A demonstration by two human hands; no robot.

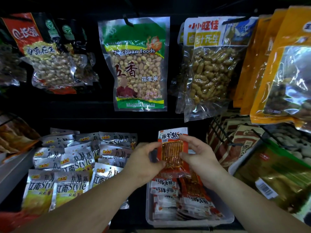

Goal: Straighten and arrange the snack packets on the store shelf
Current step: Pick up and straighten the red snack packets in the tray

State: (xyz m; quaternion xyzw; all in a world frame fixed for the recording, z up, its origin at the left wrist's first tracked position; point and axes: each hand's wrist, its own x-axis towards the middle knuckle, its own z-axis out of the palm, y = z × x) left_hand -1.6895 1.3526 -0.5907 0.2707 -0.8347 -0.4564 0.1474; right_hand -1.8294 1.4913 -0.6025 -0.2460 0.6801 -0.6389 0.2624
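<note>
An orange-red snack packet (172, 149) with a clear window is held upright above a clear plastic bin (190, 221). My left hand (144, 161) pinches its left edge. On its right edge, my right hand (197, 153) grips with thumb in front and fingers over the top corner. More packets of the same kind (176, 199) lie jumbled in the bin below. Silver and yellow packets (72, 167) lie overlapping in rows to the left.
Peanut bags hang on hooks above: a green one (136, 64) in the middle, clear ones (210, 68) to the right, red and black ones (48, 52) to the left. Orange bags (282, 68) hang far right. A green-gold bag (272, 179) lies in a tray at right.
</note>
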